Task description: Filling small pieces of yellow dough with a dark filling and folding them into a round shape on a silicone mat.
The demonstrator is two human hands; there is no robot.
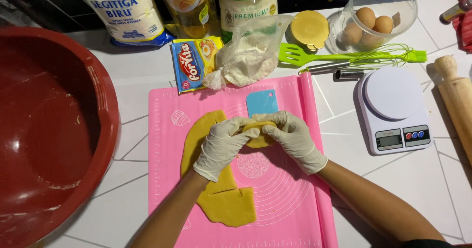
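Dough piece [259, 139]: yellow, folded, pinched between fingers of left hand [223, 147] and right hand [294, 139] over pink mat [290, 199] at desk centre; rolled sheet [221, 199] beneath. Step: shaping; next calls for even pressure.

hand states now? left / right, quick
Left hand: closed on the small yellow dough piece.
Right hand: closed on the same dough piece, above the pink silicone mat.

Dough piece [258, 139] mostly hidden between gloved hands; bowl [101, 95] cropped.
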